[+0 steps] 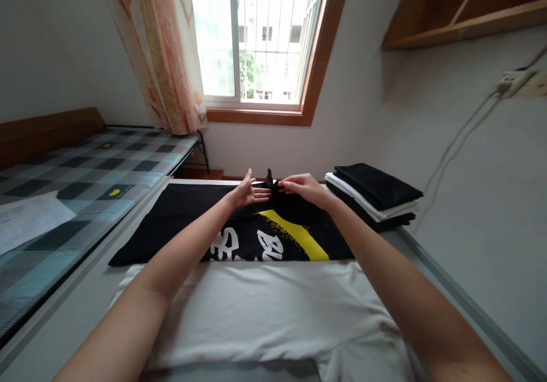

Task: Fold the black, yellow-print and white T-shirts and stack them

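A black T-shirt (188,217) with white lettering and a yellow stripe lies folded lengthwise across the table. At its far edge, my right hand (305,186) pinches a small raised bit of the black fabric between thumb and fingers. My left hand (247,192) is beside that bit, fingers stretched out and thumb raised apart, its fingertips at the cloth. Nearer to me, a white T-shirt (265,308) is spread on the table under my forearms, partly hidden by them.
A stack of folded black and white clothes (376,185) stands at the table's right, near the wall. To the left is a bed with a checked mattress (128,160) and a paper sheet (34,217). Behind are a curtain (164,52) and a barred window (269,40).
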The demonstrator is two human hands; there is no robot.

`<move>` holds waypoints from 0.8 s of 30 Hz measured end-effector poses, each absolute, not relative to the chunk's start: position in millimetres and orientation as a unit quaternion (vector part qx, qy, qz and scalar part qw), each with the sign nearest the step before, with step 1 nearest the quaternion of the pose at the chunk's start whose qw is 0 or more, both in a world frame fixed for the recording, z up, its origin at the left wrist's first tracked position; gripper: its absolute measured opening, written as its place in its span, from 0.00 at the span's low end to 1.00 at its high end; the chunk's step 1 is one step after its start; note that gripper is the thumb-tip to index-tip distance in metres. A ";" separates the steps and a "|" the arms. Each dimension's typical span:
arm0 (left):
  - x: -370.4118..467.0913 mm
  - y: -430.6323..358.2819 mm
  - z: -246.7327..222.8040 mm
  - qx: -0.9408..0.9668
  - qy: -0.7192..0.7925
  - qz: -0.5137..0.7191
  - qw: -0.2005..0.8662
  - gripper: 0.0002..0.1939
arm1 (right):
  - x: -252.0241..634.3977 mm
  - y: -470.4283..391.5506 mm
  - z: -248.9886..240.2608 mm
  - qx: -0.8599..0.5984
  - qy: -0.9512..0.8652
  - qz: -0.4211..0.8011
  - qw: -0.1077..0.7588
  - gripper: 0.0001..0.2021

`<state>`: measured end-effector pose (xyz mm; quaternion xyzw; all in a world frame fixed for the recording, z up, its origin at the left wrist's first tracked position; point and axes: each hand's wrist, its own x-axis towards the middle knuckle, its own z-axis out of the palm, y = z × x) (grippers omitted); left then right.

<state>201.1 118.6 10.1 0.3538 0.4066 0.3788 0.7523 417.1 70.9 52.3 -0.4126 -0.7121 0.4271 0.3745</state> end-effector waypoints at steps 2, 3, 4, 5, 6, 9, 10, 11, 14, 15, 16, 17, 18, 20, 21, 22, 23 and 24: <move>213.0 119.7 7.0 0.343 0.421 0.384 0.747 0.41 | 420.4 45.8 40.6 -0.411 -0.750 0.410 0.317 0.17; 217.7 120.5 5.2 0.347 0.429 0.385 0.740 0.38 | 421.9 35.1 34.9 -0.413 -0.763 0.400 0.296 0.18; 221.4 121.4 3.2 0.355 0.438 0.386 0.731 0.35 | 423.2 25.7 29.7 -0.418 -0.772 0.389 0.280 0.18; 224.2 122.3 1.3 0.369 0.444 0.387 0.719 0.32 | 424.3 17.8 25.2 -0.423 -0.778 0.380 0.268 0.18; 226.0 123.1 -0.6 0.386 0.448 0.390 0.705 0.28 | 425.4 11.4 21.4 -0.426 -0.780 0.374 0.263 0.18; 226.0 125.0 -5.1 0.449 0.467 0.395 0.652 0.25 | 429.1 0.8 12.3 -0.433 -0.772 0.381 0.267 0.18; 225.0 125.3 -6.1 0.466 0.474 0.389 0.638 0.25 | 430.7 0.1 9.5 -0.441 -0.761 0.386 0.278 0.18; 223.8 125.6 -6.8 0.478 0.480 0.379 0.631 0.26 | 432.7 0.6 6.9 -0.461 -0.743 0.382 0.299 0.19; 221.2 126.3 -7.1 0.493 0.478 0.356 0.634 0.30 | 439.5 7.7 1.3 -0.580 -0.631 0.321 0.404 0.23; 220.8 126.6 -7.0 0.493 0.471 0.355 0.640 0.31 | 441.9 11.0 1.0 -0.620 -0.575 0.311 0.435 0.24; 220.6 127.0 -7.0 0.492 0.464 0.355 0.645 0.31 | 444.3 14.1 1.5 -0.650 -0.517 0.323 0.454 0.25; 220.3 127.5 -7.3 0.492 0.460 0.355 0.649 0.32 | 446.8 16.9 2.8 -0.668 -0.464 0.357 0.460 0.25; 220.0 128.1 -7.8 0.491 0.456 0.355 0.652 0.32 | 449.4 18.9 4.6 -0.673 -0.419 0.402 0.458 0.26; 219.1 129.6 -9.7 0.485 0.446 0.362 0.659 0.32 | 455.0 20.7 8.5 -0.664 -0.370 0.475 0.443 0.28; 218.5 130.6 -10.9 0.478 0.438 0.367 0.666 0.32 | 457.8 20.7 9.9 -0.659 -0.366 0.493 0.435 0.29; 217.9 131.6 -12.2 0.469 0.430 0.373 0.675 0.32 | 460.6 20.5 10.7 -0.654 -0.370 0.502 0.429 0.31; 217.2 132.7 -13.3 0.458 0.423 0.378 0.685 0.32 | 463.1 20.2 10.9 -0.651 -0.376 0.505 0.424 0.32; 216.6 133.8 -14.3 0.447 0.419 0.381 0.693 0.32 | 465.1 20.3 10.6 -0.649 -0.379 0.508 0.421 0.34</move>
